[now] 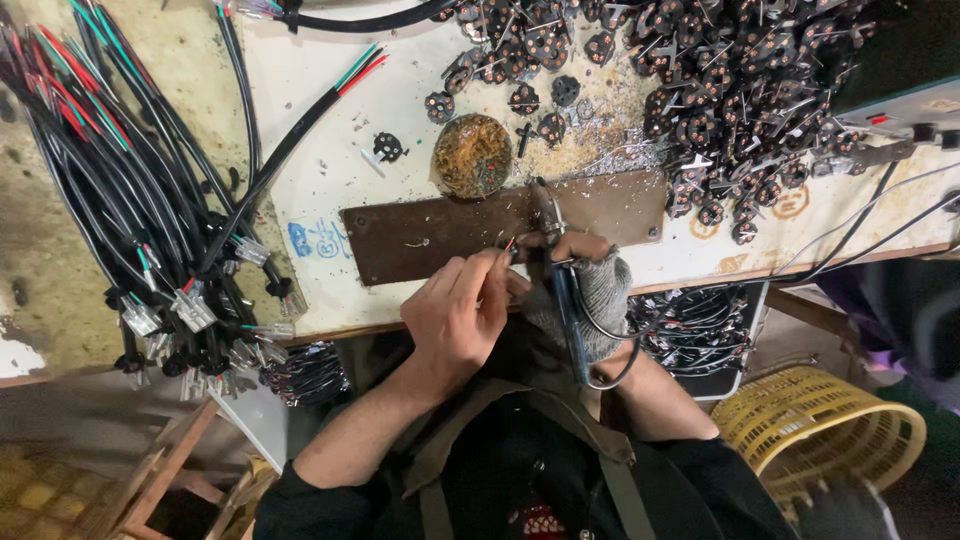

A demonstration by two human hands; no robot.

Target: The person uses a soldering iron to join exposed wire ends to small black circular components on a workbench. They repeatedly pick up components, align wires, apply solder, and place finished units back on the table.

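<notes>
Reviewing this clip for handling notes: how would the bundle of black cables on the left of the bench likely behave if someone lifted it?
The bundle of black cables would probably flop and sag, since the strands already curve and droop over the bench edge. The loose white connectors at their ends would likely dangle and snag. Being many strands, it is perhaps fairly heavy.

Matt rusty metal plate (440, 235), grey knit cloth glove on right hand (585, 290), glossy plastic-sheathed cables (130, 190), scuffed white worktop (320, 150), woven yellow plastic basket (830, 425)
</notes>
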